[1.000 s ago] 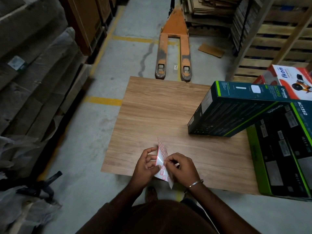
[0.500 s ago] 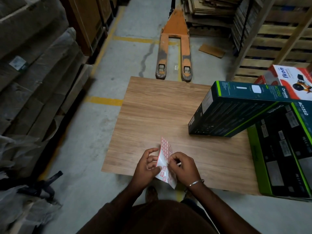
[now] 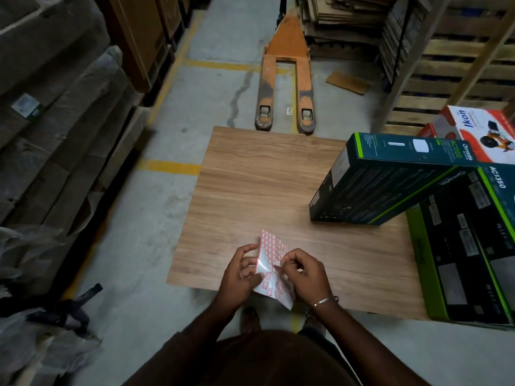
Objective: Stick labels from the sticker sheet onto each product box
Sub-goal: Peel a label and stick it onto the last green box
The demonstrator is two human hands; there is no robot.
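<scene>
Two hands [image 3: 242, 274] [image 3: 303, 271] on one sticker sheet [image 3: 271, 254], three product boxes [image 3: 390, 176]

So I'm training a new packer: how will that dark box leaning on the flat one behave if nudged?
The leaning box probably slides or drops flat: only its lower edge meets the table, its upper end propped on the flat box. Likely stiff, with crisp edges.

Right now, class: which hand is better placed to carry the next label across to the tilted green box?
The right hand: it picks at a label while the left hand holds the sticker sheet, and the tilted green box lies to its right.
</scene>
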